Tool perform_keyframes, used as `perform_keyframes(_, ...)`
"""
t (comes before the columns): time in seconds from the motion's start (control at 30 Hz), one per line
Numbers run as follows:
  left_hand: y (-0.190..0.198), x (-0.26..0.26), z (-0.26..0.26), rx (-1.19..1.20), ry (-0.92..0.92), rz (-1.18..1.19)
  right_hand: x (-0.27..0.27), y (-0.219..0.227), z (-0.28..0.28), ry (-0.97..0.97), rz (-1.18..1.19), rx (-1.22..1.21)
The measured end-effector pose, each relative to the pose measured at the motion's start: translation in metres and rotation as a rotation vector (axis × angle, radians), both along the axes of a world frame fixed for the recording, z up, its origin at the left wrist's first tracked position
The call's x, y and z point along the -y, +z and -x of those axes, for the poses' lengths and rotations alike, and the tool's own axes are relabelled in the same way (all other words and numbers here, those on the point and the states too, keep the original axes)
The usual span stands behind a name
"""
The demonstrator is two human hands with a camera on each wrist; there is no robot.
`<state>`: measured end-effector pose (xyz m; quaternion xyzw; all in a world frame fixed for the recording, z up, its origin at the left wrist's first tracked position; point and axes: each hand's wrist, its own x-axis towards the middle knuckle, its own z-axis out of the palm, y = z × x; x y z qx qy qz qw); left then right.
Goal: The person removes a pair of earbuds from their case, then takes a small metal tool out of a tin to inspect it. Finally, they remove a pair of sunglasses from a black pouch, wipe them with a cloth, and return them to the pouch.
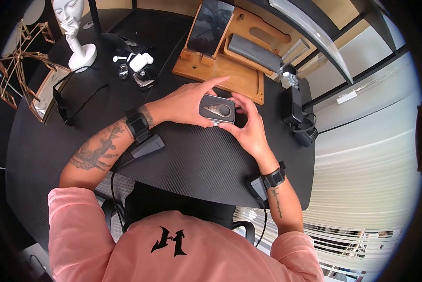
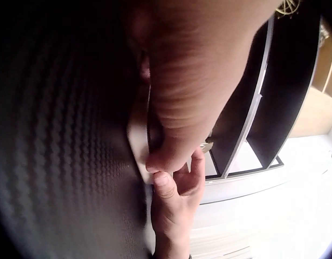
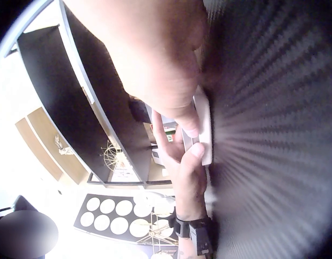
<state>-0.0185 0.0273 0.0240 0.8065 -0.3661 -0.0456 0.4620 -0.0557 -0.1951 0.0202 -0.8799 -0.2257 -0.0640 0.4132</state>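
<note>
A small rectangular metal case (image 1: 205, 113) with a dark inside is held just above or on the black table; the head view does not settle which. A silvery teardrop-shaped piece (image 1: 219, 110) with a round part lies in it. The left hand (image 1: 185, 104) grips the case's left end, its index finger stretched out past the far edge. At the right end, the right hand (image 1: 251, 129) pinches it between thumb and fingers. Both wrist views show the case's pale side (image 2: 138, 132) (image 3: 205, 121) edge-on, with the thumbs close together at its near side.
Beyond the hands stands a wooden stand (image 1: 241, 75) with a phone (image 1: 211, 27). Left of it lie white earbuds (image 1: 138, 62), black glasses (image 1: 65, 107) and a white face sculpture (image 1: 83, 55). A black device (image 1: 291, 104) stands at the right edge, near a shelf frame.
</note>
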Motion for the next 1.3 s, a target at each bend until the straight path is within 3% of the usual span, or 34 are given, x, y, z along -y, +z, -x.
perform_keyframes(0.4, 0.001, -0.002, -0.001, -0.039, -0.013, 0.029, -0.002, 0.002, 0.002, -0.008, -0.015, 0.021)
perform_keyframes(0.47, 0.001, -0.004, -0.002, -0.035, -0.006, 0.022, -0.002, 0.003, 0.002, -0.058, 0.057, 0.130)
perform_keyframes(0.5, -0.003, -0.005, -0.005, -0.143, -0.001, 0.075, -0.002, 0.007, 0.000, -0.085, 0.069, 0.271)
perform_keyframes(0.57, -0.009, -0.004, -0.006, -0.250, -0.003, 0.126, -0.001, 0.010, -0.001, -0.090, -0.026, 0.232)
perform_keyframes(0.7, -0.010, -0.001, -0.002, -0.099, 0.011, 0.081, 0.005, 0.004, -0.006, -0.144, -0.056, 0.219)
perform_keyframes(0.9, -0.005, 0.005, 0.008, -0.026, 0.066, 0.058, 0.013, -0.008, -0.013, -0.308, -0.395, 0.006)
perform_keyframes(0.97, -0.001, 0.008, 0.011, 0.273, 0.024, 0.046, 0.016, -0.008, -0.014, -0.336, -0.453, -0.023)
perform_keyframes(1.0, 0.002, 0.007, 0.013, 0.217, -0.030, -0.003, 0.017, -0.008, -0.016, -0.357, -0.508, -0.051)
perform_keyframes(1.1, -0.007, 0.010, 0.023, 0.411, -0.176, -0.192, 0.021, -0.015, -0.021, -0.349, -0.581, -0.068)
perform_keyframes(1.23, -0.015, 0.013, 0.027, 0.412, -0.172, -0.327, 0.019, -0.014, -0.020, -0.331, -0.614, -0.085)
perform_keyframes(1.3, -0.014, 0.014, 0.027, 0.396, -0.056, -0.358, 0.020, -0.018, -0.023, -0.316, -0.627, -0.072)
